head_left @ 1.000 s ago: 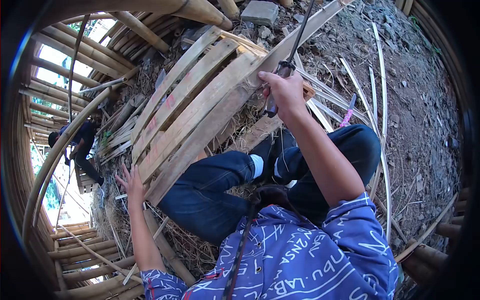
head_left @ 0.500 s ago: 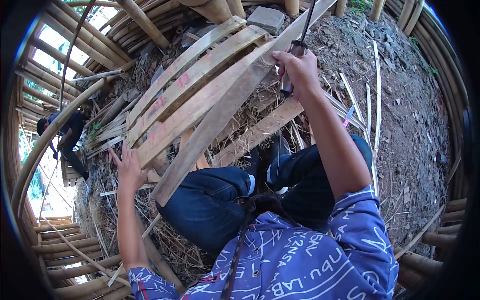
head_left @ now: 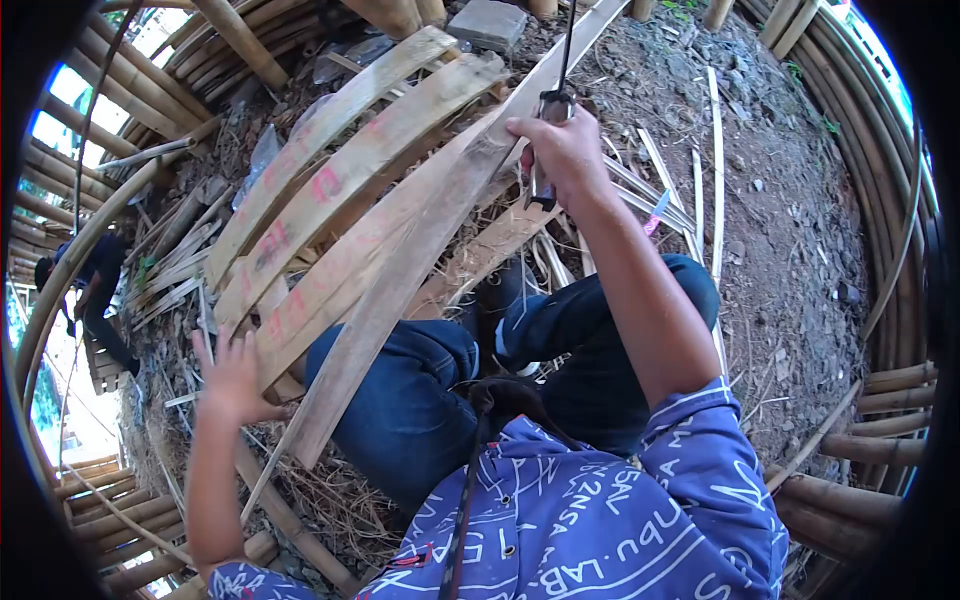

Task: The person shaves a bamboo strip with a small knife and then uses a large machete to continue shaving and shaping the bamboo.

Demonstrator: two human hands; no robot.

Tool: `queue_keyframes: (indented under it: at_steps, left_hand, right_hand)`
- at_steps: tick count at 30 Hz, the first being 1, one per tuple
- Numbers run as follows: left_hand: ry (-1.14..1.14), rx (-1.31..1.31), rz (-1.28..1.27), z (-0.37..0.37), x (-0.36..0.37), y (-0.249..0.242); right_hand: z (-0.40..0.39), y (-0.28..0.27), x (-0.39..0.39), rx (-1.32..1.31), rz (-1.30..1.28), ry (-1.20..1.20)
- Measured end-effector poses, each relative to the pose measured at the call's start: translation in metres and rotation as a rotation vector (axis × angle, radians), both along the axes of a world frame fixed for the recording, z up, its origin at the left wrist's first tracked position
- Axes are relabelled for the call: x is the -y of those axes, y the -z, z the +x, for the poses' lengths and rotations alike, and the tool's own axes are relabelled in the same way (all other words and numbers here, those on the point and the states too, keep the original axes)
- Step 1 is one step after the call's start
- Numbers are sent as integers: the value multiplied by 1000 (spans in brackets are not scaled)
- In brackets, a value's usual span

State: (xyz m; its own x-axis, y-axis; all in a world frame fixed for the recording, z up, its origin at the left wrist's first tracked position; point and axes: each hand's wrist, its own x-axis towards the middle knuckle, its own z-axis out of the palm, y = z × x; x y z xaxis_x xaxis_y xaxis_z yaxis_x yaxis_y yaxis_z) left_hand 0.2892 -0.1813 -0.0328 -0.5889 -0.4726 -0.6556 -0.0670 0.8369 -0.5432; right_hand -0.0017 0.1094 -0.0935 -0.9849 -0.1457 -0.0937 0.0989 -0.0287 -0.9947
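My right hand [head_left: 572, 155] is wrapped around the dark and grey handle of a handsaw [head_left: 556, 105], whose long thin blade is seen edge-on, pointing away from me. The handle is close over a long narrow board [head_left: 430, 235] that slopes down past my left knee. My left hand [head_left: 232, 385], slightly blurred, is raised with fingers spread, beside the near ends of the planks. Under the narrow board lie several pale planks [head_left: 325, 185] with red marks, side by side with gaps between them.
A shorter board [head_left: 490, 250] lies by my feet. Thin bamboo strips [head_left: 716, 170] and a knife with a pink handle [head_left: 655, 215] are on the dirt at right. A grey block [head_left: 487, 25] stands at the back. Another person [head_left: 95, 290] bends over at far left, among bamboo poles.
My left hand has come off the plank ends and moved toward me, fingers spread. My right hand keeps its hold on the handsaw over the board. The whole view has shifted somewhat.
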Motion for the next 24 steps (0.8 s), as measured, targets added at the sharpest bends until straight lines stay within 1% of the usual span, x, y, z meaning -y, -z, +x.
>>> queue_keyframes:
  at_steps: [1,3,5,7,9,11,12,14,15,17,18,19,21,22,23,24]
  left_hand:
    - [9,-5,17,-17,-4,-18]
    - [-1,-172,111,-50,-6,-45]
    - [-68,-334,430,-95,-10,-65]
    - [-4,-517,783,-135,-14,-52]
    - [-95,-435,820,-174,-51,-56]
    - [-196,-340,1076,-199,-60,-30]
    - [-191,-341,1086,-206,-66,-18]
    - [-128,-357,1361,-215,-75,0]
    - [-125,-347,1368,-217,-78,4]
    - [-182,-416,1242,-216,-85,11]
    - [-210,-543,1336,-211,-85,25]
    - [-213,-534,1340,-206,-87,29]
    - [-246,-706,1385,-200,-93,24]
    - [-283,-651,1383,-200,-94,15]
    - [-267,-654,1384,-195,-93,18]
    - [-188,-712,1304,-187,-89,26]
  right_hand:
    - [-2,6,0,17,-8,17]
    - [-2,7,-4,49,-11,-11]
    - [-2,1,-4,72,25,-8]
    - [-2,-1,-3,102,64,-7]
    - [-4,-1,2,127,142,4]
    - [-3,5,9,107,132,25]
    - [-6,11,12,89,100,22]
    - [-8,11,17,82,67,30]
    - [-10,7,19,86,73,39]
    - [-9,3,21,122,94,-6]
    - [-11,3,23,106,84,-18]
    - [-9,5,23,114,88,-14]
    - [-6,8,24,93,117,-100]
    - [-2,10,24,101,89,-83]
    - [-3,14,19,73,128,-147]
    - [0,4,15,141,159,-189]
